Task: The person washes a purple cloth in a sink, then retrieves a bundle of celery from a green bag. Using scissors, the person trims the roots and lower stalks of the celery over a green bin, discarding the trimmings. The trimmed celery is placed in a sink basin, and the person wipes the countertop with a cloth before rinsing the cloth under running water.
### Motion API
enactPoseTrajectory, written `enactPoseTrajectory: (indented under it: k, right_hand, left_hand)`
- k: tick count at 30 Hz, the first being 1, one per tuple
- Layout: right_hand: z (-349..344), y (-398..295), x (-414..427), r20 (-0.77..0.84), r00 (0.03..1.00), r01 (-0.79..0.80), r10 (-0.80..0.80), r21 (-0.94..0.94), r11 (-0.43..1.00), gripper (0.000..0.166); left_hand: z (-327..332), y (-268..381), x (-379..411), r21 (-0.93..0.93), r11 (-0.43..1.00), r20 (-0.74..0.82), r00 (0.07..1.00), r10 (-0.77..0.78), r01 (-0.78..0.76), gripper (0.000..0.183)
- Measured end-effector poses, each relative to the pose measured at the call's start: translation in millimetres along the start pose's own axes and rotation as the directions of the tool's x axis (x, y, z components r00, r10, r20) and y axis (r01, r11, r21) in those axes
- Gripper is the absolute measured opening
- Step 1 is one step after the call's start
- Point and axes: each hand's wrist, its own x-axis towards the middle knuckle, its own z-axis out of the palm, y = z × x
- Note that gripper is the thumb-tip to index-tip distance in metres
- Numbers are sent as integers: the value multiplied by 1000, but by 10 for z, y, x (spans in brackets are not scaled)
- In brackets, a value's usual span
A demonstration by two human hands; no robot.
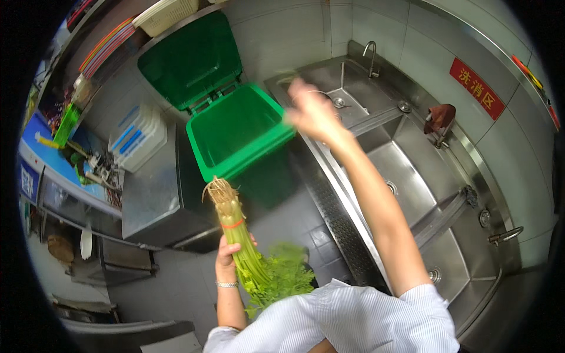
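Note:
My left hand (228, 252) is wrapped around a bunch of celery (240, 247), roots up and leaves towards my shirt. An orange band (232, 223) binds the stalks just below the pale, stringy roots (220, 190). Ahead of them stands a green waste bin (236, 132) with its lid (194, 57) tipped back. My right hand (313, 110) is stretched out over the bin's right rim and the sink's near edge, blurred by motion. A pale green blur (287, 77) shows just beyond its fingers; whether the hand holds it cannot be made out.
Stainless steel sinks (410, 185) with taps (372, 57) run along the right wall. A brown cloth (440, 118) hangs over one tap. To the left, a steel cabinet (152, 212) bears white plastic containers (139, 137). Above the bin sits a cream basket (167, 16).

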Motion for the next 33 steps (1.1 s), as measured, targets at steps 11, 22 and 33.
enactPoseTrajectory:
  k: [11, 22, 33]
  right_hand:
    - [-152, 897, -263, 543, 625, -302, 561, -495, 815, 48]
    - [-3140, -402, 1211, -40, 997, -8, -69, -910, 415, 21]
    - [-5906, -1155, 2346, -626, 736, -449, 258, -736, -507, 26]
  left_hand:
    - [-452, 340, 1143, -2, 989, 7, 989, -148, 148, 53]
    - [883, 649, 1333, 177, 954, -102, 969, -227, 242, 56]
    - [1696, 294, 988, 207, 964, -44, 986, -159, 164, 55]
